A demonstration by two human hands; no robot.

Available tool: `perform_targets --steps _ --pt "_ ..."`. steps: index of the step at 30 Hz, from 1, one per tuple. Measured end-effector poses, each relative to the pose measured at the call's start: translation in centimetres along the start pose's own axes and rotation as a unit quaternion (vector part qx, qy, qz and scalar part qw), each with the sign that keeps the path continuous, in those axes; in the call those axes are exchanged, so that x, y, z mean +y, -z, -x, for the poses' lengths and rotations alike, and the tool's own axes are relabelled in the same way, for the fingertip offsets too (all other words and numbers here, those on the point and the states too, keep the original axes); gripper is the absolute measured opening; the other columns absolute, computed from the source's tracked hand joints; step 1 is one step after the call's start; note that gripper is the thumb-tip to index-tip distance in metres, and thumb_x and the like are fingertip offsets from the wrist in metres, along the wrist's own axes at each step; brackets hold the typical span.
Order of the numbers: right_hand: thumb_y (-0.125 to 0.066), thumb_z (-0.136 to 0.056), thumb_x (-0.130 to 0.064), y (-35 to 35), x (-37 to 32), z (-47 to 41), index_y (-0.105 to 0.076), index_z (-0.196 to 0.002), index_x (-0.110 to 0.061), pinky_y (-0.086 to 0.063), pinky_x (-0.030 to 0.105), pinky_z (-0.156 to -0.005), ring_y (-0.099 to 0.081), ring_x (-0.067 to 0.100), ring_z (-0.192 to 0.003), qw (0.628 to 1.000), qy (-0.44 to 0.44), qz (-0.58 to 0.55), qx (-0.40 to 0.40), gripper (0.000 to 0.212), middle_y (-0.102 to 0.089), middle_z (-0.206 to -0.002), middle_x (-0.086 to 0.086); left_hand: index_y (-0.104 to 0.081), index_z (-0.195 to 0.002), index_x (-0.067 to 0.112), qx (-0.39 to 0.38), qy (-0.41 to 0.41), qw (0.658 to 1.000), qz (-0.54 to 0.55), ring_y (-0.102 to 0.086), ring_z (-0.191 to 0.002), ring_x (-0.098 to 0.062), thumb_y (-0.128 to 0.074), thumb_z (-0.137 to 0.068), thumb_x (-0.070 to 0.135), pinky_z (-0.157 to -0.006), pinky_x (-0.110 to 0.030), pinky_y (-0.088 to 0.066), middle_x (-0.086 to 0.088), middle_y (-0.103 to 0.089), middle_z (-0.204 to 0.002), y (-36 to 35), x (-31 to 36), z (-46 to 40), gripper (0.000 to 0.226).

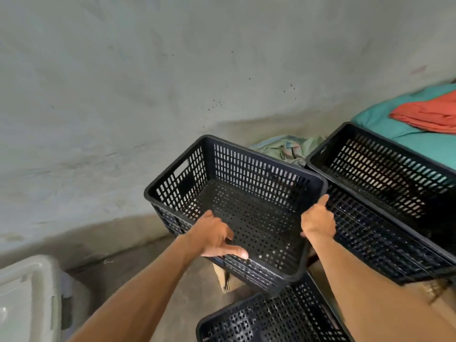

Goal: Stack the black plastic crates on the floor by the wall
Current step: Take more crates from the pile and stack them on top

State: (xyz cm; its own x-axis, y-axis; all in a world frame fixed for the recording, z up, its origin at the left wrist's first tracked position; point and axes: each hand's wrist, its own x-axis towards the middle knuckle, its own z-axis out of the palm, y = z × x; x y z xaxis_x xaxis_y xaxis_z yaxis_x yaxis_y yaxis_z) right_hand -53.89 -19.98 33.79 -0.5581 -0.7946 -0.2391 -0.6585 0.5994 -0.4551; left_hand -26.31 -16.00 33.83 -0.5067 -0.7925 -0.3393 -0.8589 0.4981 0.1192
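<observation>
Crates, 3 in view, all black slotted plastic. We hold the middle crate (237, 208) off the floor, tilted, its open mouth turned toward us. Our left hand (217, 236) grips the near rim at about 7 o'clock on the crate, fingers curled under the edge, thumb lying along the rim top. Our right hand (318, 222) clamps the right-hand end at about 3 o'clock, thumb up on the rim, fingers wrapped down the outer wall. Both hands closed on this 1 crate.

Second crate (385, 183) sits at 2 o'clock from the held one, just beside it, its near corner touching or nearly touching our right thumb; we cannot tell which. It appears to rest on cardboard boxes (429, 294). Third crate (269, 317) lies low at 5 o'clock, partly under the held crate's near corner.

Key relation: the held crate's long axis runs from 10 o'clock to 4 o'clock, roughly along the wall (123, 95). Bare floor (138, 245) by the wall opens at 9 o'clock, on the left hand's side, so we judge the left hand leads any set-down there, with the right following across.

Elsewhere: grey plastic tub (27, 292) at 8 o'clock, crumpled cloth (288, 146) at 12 o'clock against the wall, teal bedding (419, 137) with an orange garment (429, 114) at 2 o'clock.
</observation>
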Motion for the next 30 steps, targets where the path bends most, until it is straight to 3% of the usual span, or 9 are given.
perform_targets --steps 2,4,7,9,12,16,21,26,30 --pt "-0.04 -0.103 -0.021 -0.1 0.6 0.5 0.001 -0.16 -0.021 -0.055 0.048 -0.084 -0.064 0.044 -0.1 1.0 0.014 0.02 -0.005 0.07 -0.061 -0.119 0.028 -0.068 -0.118 0.028 -0.023 0.002 0.999 0.029 -0.059 -0.11 -0.014 -0.019 -0.068 0.097 -0.113 -0.05 -0.023 0.003 -0.069 -0.109 -0.1 -1.0 -0.1 0.099" --pt "-0.028 -0.106 -0.03 0.0 1.2 1.4 0.002 -0.16 -0.025 -0.048 0.045 -0.082 -0.062 0.045 -0.104 0.999 0.019 0.028 -0.006 0.062 -0.062 -0.119 0.029 -0.042 -0.147 0.035 -0.013 0.026 0.999 0.032 -0.033 -0.143 -0.021 -0.021 -0.077 0.092 -0.12 -0.059 -0.002 -0.002 -0.045 -0.149 0.4 -3.2 -0.4 0.092" --pt "-0.014 -0.106 -0.041 0.6 1.5 2.6 0.007 -0.158 -0.034 -0.039 0.043 -0.075 -0.061 0.044 -0.105 0.999 0.011 0.048 -0.01 0.057 -0.063 -0.119 0.028 -0.005 -0.158 0.036 0.052 0.126 0.99 -0.033 0.003 -0.152 -0.03 -0.022 -0.084 0.085 -0.117 -0.062 0.01 -0.011 -0.004 -0.166 1.6 -8.4 -1.9 0.091" --pt "-0.011 -0.105 -0.045 0.4 1.4 3.0 0.011 -0.157 -0.039 -0.035 0.042 -0.072 -0.062 0.043 -0.102 0.998 -0.003 0.056 -0.012 0.056 -0.064 -0.116 0.027 0.01 -0.158 0.031 0.072 0.212 0.972 -0.064 0.009 -0.151 -0.038 -0.028 -0.085 0.082 -0.117 -0.062 0.007 -0.018 0.009 -0.164 2.5 -12.1 -3.2 0.097" --pt "-0.01 -0.104 -0.046 -0.9 1.6 2.7 0.014 -0.155 -0.04 -0.037 0.04 -0.068 -0.059 0.038 -0.084 0.998 -0.011 0.061 -0.005 0.057 -0.066 -0.107 0.026 0.017 -0.157 0.03 0.065 0.271 0.959 -0.05 -0.015 -0.146 -0.047 -0.047 -0.087 0.074 -0.114 -0.063 -0.021 -0.023 0.005 -0.163 3.6 -16.2 -5.2 0.104" --pt "-0.01 -0.104 -0.046 -2.4 2.2 1.9 0.009 -0.157 -0.036 -0.039 0.041 -0.067 -0.047 0.031 -0.069 0.996 -0.008 0.073 0.044 0.058 -0.068 -0.094 0.025 0.02 -0.155 0.033 0.038 0.256 0.966 -0.029 -0.059 -0.114 -0.039 -0.061 -0.086 0.065 -0.092 -0.048 -0.05 -0.025 -0.044 -0.142 4.6 -19.1 -7.3 0.111" --pt "-0.013 -0.105 -0.043 -1.9 2.0 1.2 0.002 -0.159 -0.033 -0.04 0.039 -0.063 -0.052 0.034 -0.068 0.993 0.0 0.107 0.053 0.057 -0.066 -0.089 0.025 0.015 -0.154 0.043 0.08 0.231 0.97 0.009 -0.066 -0.089 -0.034 -0.072 -0.087 0.047 -0.082 -0.044 -0.054 -0.02 -0.067 -0.104 3.6 -21.0 -7.0 0.11" --pt "-0.016 -0.106 -0.04 -1.2 1.1 1.3 0.001 -0.159 -0.034 -0.035 0.036 -0.061 -0.036 0.024 -0.051 0.993 0.011 0.111 0.046 0.056 -0.045 -0.064 0.011 0.013 -0.155 0.043 0.114 0.252 0.961 0.003 -0.052 -0.06 -0.02 -0.069 -0.09 0.029 -0.062 -0.035 -0.046 -0.006 -0.054 -0.072 2.3 -20.5 -5.3 0.106" --pt "-0.019 -0.106 -0.04 -1.0 1.4 1.7 0.018 -0.155 -0.038 -0.037 0.035 -0.057 -0.042 0.023 -0.05 0.988 -0.006 0.151 0.009 0.062 -0.055 -0.075 0.013 0.014 -0.155 0.043 0.115 0.266 0.957 -0.003 -0.043 -0.051 -0.014 -0.068 -0.092 0.029 -0.058 -0.033 -0.043 -0.005 -0.052 -0.069 2.2 -19.9 -5.3 0.105"
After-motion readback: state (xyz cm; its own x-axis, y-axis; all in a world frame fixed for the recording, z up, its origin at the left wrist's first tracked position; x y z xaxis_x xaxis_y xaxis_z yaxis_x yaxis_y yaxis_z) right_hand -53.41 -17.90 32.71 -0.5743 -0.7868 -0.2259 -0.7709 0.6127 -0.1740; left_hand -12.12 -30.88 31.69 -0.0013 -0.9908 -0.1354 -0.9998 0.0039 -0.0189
